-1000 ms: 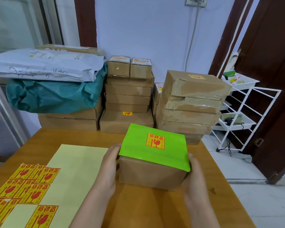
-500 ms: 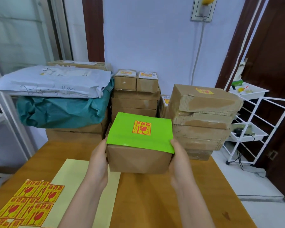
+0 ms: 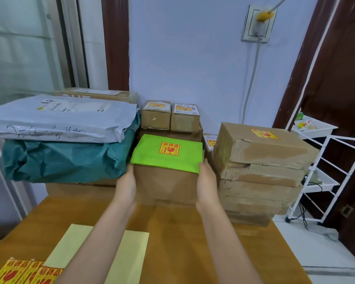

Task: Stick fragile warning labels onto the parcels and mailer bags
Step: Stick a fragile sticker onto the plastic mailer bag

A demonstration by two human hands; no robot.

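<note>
A brown cardboard parcel [image 3: 165,184] with a bright green mailer bag [image 3: 168,153] on top is held between my hands at the back of the table. The green bag carries a yellow and red fragile label [image 3: 170,148]. My left hand [image 3: 126,182] grips the parcel's left side and my right hand [image 3: 206,179] grips its right side. The parcel sits in front of the middle stack of boxes [image 3: 169,116]. Loose fragile labels [image 3: 27,272] lie at the table's near left corner, beside a pale yellow backing sheet [image 3: 129,255].
A grey mailer [image 3: 59,117] lies on a teal bag [image 3: 66,158] over boxes at the left. A stack of labelled cardboard boxes [image 3: 260,171] stands at the right. A white wire rack [image 3: 324,171] stands beyond the wooden table's [image 3: 176,232] right edge.
Both hands lifted the parcel with the green bag off the table's middle and carried it away from me, up against the middle stack of boxes.
</note>
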